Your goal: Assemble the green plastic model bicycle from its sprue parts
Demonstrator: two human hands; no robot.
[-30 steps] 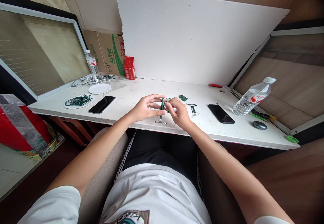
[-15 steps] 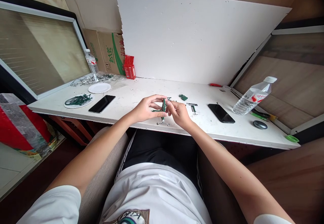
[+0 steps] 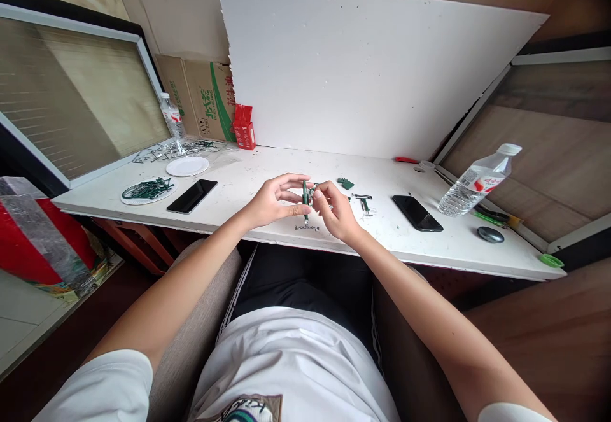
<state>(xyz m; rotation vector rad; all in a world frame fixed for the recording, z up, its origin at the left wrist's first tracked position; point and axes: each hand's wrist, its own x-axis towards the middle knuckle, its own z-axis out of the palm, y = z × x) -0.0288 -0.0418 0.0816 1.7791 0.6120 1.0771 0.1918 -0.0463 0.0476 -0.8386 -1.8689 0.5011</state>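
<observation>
My left hand [image 3: 272, 200] and my right hand [image 3: 337, 211] meet above the front edge of the white table [image 3: 267, 174]. Between their fingertips they pinch a small green plastic model piece [image 3: 306, 200], held upright. A small metal-grey part [image 3: 306, 227] lies on the table just below it. A few loose green and grey parts [image 3: 361, 202] lie right of my right hand, and a flat green piece [image 3: 345, 184] lies behind them.
A black phone [image 3: 191, 195] lies at left, with a plate of green parts [image 3: 149, 189], an empty white plate [image 3: 188, 166] and part sprues [image 3: 176, 149]. Another black phone [image 3: 417, 212], a water bottle [image 3: 478, 181], a grey disc [image 3: 490, 235] and a green ring [image 3: 551, 260] are at right. A white foam board [image 3: 372, 65] stands behind.
The green piece has been turned between my fingertips, tilted half a second ago and upright now. Both hands stay in nearly the same place above the table edge.
</observation>
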